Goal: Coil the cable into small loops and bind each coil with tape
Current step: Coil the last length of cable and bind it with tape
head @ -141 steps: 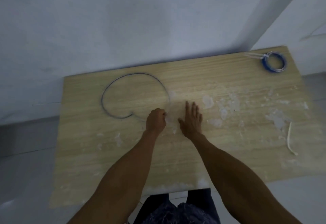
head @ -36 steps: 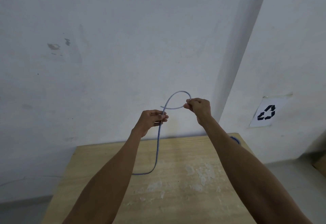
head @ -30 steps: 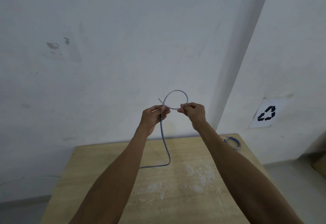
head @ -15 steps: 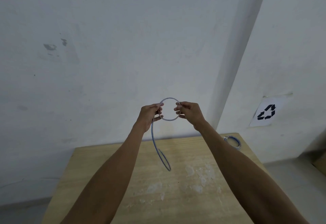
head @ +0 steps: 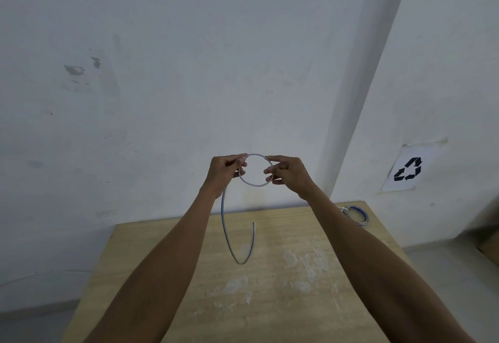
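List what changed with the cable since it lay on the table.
The left hand and right hand lifted the cable off the table, wound it into a small loop and now pinch its sides; the tail hangs free. The bound coil stayed at the far right corner.

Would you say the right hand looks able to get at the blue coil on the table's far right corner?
Probably yes, once freed: the right hand now pinches the cable loop, but the blue coil lies uncovered on the table beside that forearm, with nothing between.
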A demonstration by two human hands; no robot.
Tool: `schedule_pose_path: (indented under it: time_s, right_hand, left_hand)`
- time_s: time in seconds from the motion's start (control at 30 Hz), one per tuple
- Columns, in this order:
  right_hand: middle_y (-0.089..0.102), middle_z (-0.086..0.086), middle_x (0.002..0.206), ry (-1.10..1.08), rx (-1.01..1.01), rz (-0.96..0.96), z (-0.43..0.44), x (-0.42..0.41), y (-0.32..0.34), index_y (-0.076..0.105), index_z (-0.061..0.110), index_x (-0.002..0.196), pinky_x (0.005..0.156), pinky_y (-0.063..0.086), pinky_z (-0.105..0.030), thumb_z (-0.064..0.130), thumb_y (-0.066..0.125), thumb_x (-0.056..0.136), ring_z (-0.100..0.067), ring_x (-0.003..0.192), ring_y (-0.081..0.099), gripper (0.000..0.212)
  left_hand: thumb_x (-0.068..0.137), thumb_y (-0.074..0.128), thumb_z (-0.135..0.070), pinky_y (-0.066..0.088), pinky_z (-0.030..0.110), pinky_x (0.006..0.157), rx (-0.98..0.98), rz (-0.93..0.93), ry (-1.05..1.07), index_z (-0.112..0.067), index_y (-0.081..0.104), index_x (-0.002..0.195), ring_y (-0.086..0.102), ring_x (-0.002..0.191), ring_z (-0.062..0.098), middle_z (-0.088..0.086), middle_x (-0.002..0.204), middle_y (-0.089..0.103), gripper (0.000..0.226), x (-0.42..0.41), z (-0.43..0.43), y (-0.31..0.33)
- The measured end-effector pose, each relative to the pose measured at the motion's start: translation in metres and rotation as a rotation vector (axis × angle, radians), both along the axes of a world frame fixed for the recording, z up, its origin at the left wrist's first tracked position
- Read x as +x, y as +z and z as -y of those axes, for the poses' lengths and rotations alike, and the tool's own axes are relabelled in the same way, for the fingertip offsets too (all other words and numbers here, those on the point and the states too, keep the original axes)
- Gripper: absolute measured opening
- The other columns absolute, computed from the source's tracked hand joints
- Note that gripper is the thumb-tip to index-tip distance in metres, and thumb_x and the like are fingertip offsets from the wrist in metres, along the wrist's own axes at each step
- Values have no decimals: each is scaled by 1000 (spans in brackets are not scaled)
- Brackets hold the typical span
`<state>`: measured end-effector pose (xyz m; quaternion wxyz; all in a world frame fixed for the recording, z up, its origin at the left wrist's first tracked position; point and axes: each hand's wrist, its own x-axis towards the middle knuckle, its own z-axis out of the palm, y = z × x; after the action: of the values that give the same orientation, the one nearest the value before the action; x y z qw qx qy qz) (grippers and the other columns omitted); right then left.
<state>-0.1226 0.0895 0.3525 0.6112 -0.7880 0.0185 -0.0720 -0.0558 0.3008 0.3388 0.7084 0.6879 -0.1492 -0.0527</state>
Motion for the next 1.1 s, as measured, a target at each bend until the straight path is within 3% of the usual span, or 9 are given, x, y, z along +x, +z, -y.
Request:
schedule_pose_path:
  time_s: [0.1, 0.23, 0.37, 0.47, 0.53, 0.63, 0.87, 1.0, 1.1]
  right_hand:
    - [78, -15, 96, -14, -24, -20, 3, 0, 1, 74, 11, 117, 73, 59, -31, 2, 66, 93, -31, 86, 76, 26]
    - [79, -10, 94, -41, -54, 49, 6, 1, 1, 74, 11, 116, 75, 58, -30, 5, 65, 95, -24, 85, 76, 23]
    - [79, -1, 95, 21, -155, 79, 2, 2, 4, 77, 17, 115, 83, 58, -26, 21, 82, 86, -10, 91, 74, 30]
    - [77, -12, 86, 3, -177, 128, 1, 3, 2, 78, 6, 108, 77, 58, -28, 5, 78, 86, -10, 74, 70, 23]
    - [77, -9, 81, -12, -146, 143, 1, 3, 2, 77, 1, 108, 72, 55, -23, -3, 72, 87, -9, 68, 68, 21]
    - [76, -4, 79, 2, -129, 122, 3, 5, 2, 77, 0, 108, 70, 54, -21, -3, 72, 88, -10, 68, 68, 21]
    - [78, -15, 94, 35, -49, 33, 8, 5, 4, 76, 4, 111, 75, 56, -28, 4, 75, 89, -18, 77, 70, 22]
    - [77, -12, 101, 25, -100, -178, 9, 5, 0, 68, 6, 119, 79, 60, -33, 13, 89, 76, -22, 92, 74, 48]
    - [74, -23, 101, -67, -166, -499, 3, 6, -11, 64, -3, 116, 74, 64, -37, 14, 88, 78, -32, 81, 76, 48]
  left_hand:
    - [99, 64, -5, 61, 41, 93, 51, -14, -70, 0, 73, 120, 65, 92, 19, 10, 86, 69, 23, 2, -3, 0]
    - [98, 67, -8, 58, 35, 89, 136, -9, -143, -5, 76, 116, 62, 81, 21, 11, 94, 74, 20, 1, -8, 2]
    - [96, 70, -6, 57, 34, 91, 135, 1, -151, -2, 76, 112, 67, 79, 18, 13, 94, 78, 18, -1, -6, 4]
    - [96, 70, -8, 57, 38, 93, 178, 13, -196, -1, 76, 111, 67, 82, 20, 12, 95, 78, 18, -1, -3, 8]
    - [96, 70, -9, 57, 34, 87, 199, 6, -226, 0, 75, 111, 66, 77, 17, 11, 93, 76, 18, -2, -4, 11]
    - [95, 71, -8, 59, 31, 83, 172, -4, -241, 3, 74, 112, 67, 77, 19, 17, 97, 77, 20, -2, -5, 16]
    - [90, 76, -3, 62, 37, 89, 45, -46, -237, 7, 73, 114, 74, 85, 29, 26, 103, 76, 27, -2, -7, 17]
    - [90, 73, 3, 63, 32, 85, -144, -57, -58, 12, 70, 117, 75, 80, 24, 24, 99, 75, 29, 1, 0, 24]
    - [91, 69, 7, 63, 32, 86, -267, -58, 38, 14, 68, 118, 74, 76, 21, 22, 94, 74, 27, 4, 8, 31]
